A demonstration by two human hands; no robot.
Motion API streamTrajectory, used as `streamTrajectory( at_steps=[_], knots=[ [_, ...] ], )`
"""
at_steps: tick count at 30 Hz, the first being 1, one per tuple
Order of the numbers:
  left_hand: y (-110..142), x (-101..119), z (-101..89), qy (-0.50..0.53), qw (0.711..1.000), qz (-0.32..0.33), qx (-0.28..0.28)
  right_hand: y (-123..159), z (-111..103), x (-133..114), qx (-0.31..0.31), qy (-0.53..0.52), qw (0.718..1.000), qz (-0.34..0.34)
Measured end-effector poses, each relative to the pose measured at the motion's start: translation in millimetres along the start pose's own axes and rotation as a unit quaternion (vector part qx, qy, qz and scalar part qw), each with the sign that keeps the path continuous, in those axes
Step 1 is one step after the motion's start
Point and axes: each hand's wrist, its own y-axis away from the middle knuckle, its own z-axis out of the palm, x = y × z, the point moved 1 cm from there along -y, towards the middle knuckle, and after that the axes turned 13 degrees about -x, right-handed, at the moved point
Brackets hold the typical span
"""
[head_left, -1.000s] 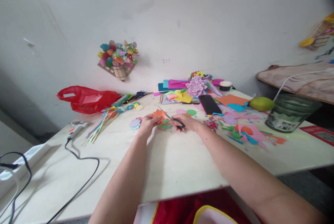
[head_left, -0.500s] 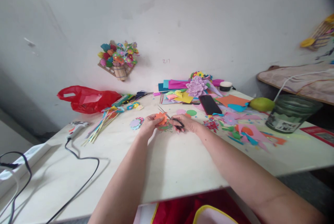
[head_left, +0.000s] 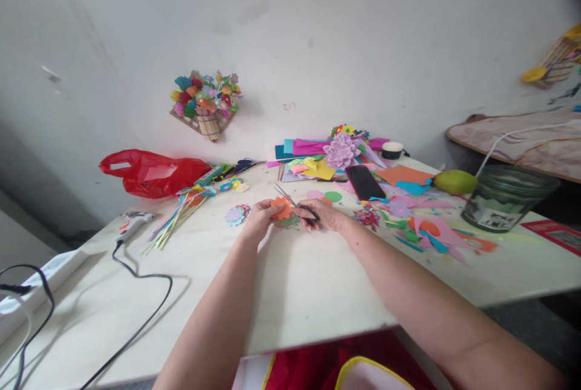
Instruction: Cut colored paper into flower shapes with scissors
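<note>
My left hand [head_left: 260, 218] pinches the edge of an orange scalloped flower cutout [head_left: 282, 207] above the table. My right hand [head_left: 327, 215] is closed round the dark handles of a pair of scissors [head_left: 310, 214]. Their blades point up and left, by the right side of the orange cutout; whether they touch it I cannot tell. Small green scraps [head_left: 288, 221] lie beneath the hands. Left of my left hand rests a group of scalloped cutouts [head_left: 236, 215], lilac on top. Behind the scissors lie a green disc [head_left: 333, 196] and a pink one.
A glue gun [head_left: 134, 224] with its cord and a power strip [head_left: 43, 278] lie left, near thin sticks [head_left: 175, 220] and a red bag [head_left: 154, 173]. Rightward are paper scraps [head_left: 436, 235], a phone [head_left: 365, 182], a yellow-green fruit [head_left: 455, 182] and a glass jar [head_left: 503, 199].
Almost nothing differs. Both hands keep their places, with the orange cutout and the scissors shifted at most very slightly.
</note>
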Motion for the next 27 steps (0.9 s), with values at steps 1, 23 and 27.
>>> streamTrajectory(
  at_steps=[1, 23, 27],
  knots=[
    [-0.1, 0.0, 0.0, 0.002, 1.000, 0.001, -0.001, -0.6, -0.3, 1.0, -0.001, -0.004, 1.000, -0.001],
    [-2.7, -1.3, -2.2, 0.003, 1.000, 0.007, -0.002, -0.7, -0.2, -1.0, -0.002, 0.022, 1.000, 0.004],
    [-1.8, -0.4, -2.9, 0.002, 1.000, 0.007, 0.002, -1.1, -0.6, -0.7, 0.001, 0.022, 1.000, 0.008]
  ],
)
